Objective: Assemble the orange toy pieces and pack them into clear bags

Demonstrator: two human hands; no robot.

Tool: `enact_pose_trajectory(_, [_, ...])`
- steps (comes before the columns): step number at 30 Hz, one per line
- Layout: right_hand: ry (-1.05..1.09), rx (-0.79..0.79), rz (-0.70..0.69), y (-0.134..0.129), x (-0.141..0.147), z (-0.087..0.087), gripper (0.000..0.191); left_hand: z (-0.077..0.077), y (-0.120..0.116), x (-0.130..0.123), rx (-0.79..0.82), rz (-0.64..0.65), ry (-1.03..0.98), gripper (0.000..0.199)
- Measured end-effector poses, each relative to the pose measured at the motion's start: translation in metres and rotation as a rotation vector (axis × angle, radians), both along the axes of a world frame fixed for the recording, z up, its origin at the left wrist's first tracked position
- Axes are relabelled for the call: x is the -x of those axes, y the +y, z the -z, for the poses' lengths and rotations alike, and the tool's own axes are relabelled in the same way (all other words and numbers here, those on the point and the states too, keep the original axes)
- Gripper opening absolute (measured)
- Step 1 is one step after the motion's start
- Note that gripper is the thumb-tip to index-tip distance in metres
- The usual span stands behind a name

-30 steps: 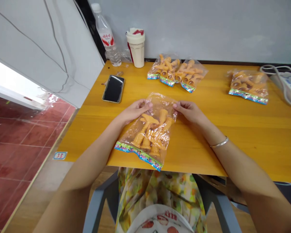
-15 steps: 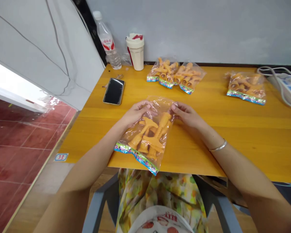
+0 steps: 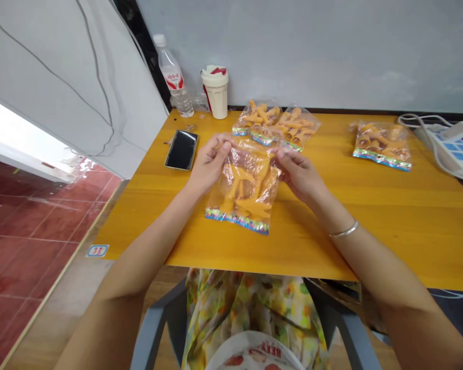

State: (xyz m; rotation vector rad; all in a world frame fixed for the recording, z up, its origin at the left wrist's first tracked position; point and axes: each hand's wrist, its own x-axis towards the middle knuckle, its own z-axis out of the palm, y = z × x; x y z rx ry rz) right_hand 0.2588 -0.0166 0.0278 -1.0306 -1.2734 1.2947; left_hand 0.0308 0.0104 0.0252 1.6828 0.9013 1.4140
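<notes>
A clear plastic bag (image 3: 247,192) of orange plastic pieces is stretched between my two hands above the table. Its colourful printed strip points toward me. My left hand (image 3: 211,160) pinches the bag's far left corner between thumb and fingers. At the far right corner, my right hand (image 3: 298,172) grips the film in the same way. The orange pieces, some with T-shaped ends, lie loosely inside; glare on the film blurs their outlines.
Against the back wall stand two similar bags (image 3: 256,117) (image 3: 298,125), and another bag (image 3: 383,145) lies at right near a white power strip (image 3: 457,151). A phone (image 3: 181,149), a water bottle (image 3: 175,79) and a cream cup (image 3: 216,92) are at left.
The bag has moved away from me, off the table's front edge, and its printed strip lies more level. Both hands keep their hold; the left has risen toward the back.
</notes>
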Motion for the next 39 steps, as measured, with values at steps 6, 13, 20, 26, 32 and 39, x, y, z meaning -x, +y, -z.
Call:
enact_pose_trajectory(6, [-0.443, -0.667, 0.133, -0.011, -0.020, -0.030, 0.027, -0.028, -0.010, 0.009, -0.278, 0.023, 0.205, 0.031])
enact_pose_trajectory(13, [-0.915, -1.026, -0.282, -0.062, -0.052, 0.029, 0.022, 0.040, -0.059, 0.034, -0.466, 0.288, 0.757, 0.019])
enact_pose_trajectory(20, [-1.127, -1.117, -0.209, -0.086, -0.056, 0.046, 0.008, 0.055, -0.078, 0.036, -0.549, 0.309, 0.870, 0.018])
enact_pose_trajectory(26, [-0.960, -0.565, -0.006, -0.083, -0.043, 0.052, 0.028, 0.051, -0.067, 0.024, -0.165, 0.168, 0.645, 0.035])
enact_pose_trajectory(32, [-0.820, -0.116, -0.110, -0.070, -0.035, 0.040, 0.034, 0.050, -0.059, 0.001, 0.052, 0.004, 0.833, 0.044])
enact_pose_trajectory(39, [-0.716, 0.040, -0.102, -0.056, -0.033, 0.042, 0.035, 0.051, -0.072, -0.005, -0.153, -0.151, 1.049, 0.021])
